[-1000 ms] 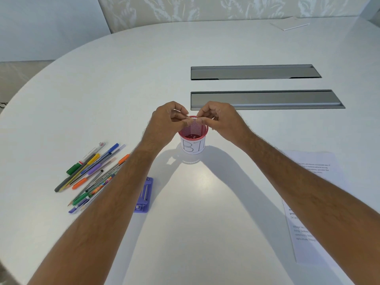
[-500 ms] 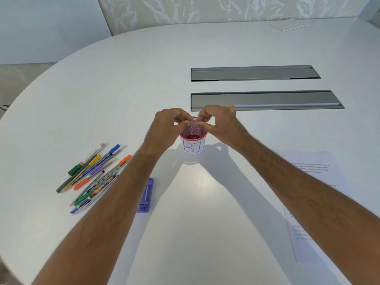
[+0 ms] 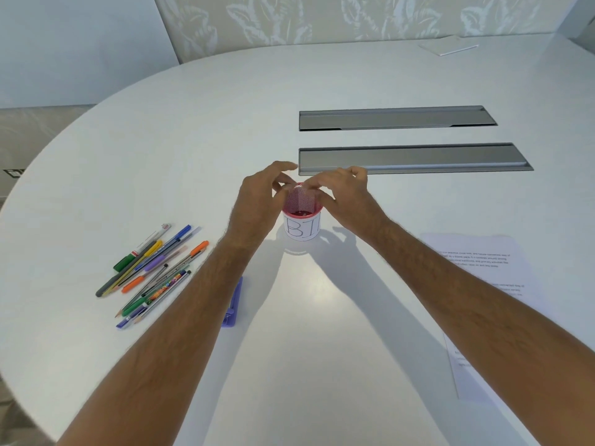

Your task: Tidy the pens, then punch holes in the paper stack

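Note:
A pink mesh cup point(image 3: 302, 228) with a white hand-lettered label stands at the table's middle. My left hand point(image 3: 262, 204) hovers at the cup's left side, its fingers spread and lifted above the rim. My right hand point(image 3: 343, 197) is at the cup's right side, with its blurred fingertips at the far rim; I cannot tell whether they pinch it. A loose pile of coloured pens and pencils point(image 3: 154, 268) lies to the left. A purple hole punch point(image 3: 233, 304) sits partly under my left forearm. The printed paper stack point(image 3: 483, 275) lies to the right, partly hidden by my right forearm.
Two long grey metal cable slots point(image 3: 415, 159) point(image 3: 392, 119) are set into the white table point(image 3: 193, 140) behind the cup. A white pad point(image 3: 449, 46) lies at the far right edge. The table's rounded edge curves along the left.
Both hands were pinched together over the cup's mouth. Now they have parted slightly, and the left hand's fingers have lifted and spread.

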Tool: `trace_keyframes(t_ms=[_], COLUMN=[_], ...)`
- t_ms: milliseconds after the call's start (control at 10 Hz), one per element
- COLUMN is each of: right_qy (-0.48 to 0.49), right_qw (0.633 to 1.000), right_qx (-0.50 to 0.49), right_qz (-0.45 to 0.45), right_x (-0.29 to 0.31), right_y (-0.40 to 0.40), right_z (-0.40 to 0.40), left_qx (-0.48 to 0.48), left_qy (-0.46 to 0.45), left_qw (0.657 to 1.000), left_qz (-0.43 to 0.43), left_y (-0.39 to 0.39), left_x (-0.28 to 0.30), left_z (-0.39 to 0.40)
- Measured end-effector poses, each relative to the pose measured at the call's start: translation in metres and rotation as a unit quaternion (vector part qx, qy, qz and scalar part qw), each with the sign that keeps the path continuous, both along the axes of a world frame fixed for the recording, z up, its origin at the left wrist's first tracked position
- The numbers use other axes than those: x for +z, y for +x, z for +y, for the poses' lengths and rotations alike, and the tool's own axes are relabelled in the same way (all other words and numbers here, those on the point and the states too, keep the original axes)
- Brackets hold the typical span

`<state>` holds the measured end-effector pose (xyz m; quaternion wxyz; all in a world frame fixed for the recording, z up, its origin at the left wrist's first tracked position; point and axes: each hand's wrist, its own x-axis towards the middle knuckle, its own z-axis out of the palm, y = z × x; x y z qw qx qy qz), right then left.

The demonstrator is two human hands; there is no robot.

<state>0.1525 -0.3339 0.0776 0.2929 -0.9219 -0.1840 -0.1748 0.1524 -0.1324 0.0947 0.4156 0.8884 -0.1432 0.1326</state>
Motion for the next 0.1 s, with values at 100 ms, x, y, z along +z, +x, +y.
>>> trace_keyframes(t_ms=[100], right_qy=[0.012], right_qw=[1.0], right_qx=[-0.005], right_qz=[-0.004], right_x=[-0.0016], right_y=[-0.0021], right_z=[-0.0017], left_qx=[0.009], left_qy=[-0.01], left_qw=[1.0], left_qz=[-0.016], left_y=[-0.0049], left_x=[-0.0008], left_z=[0.0])
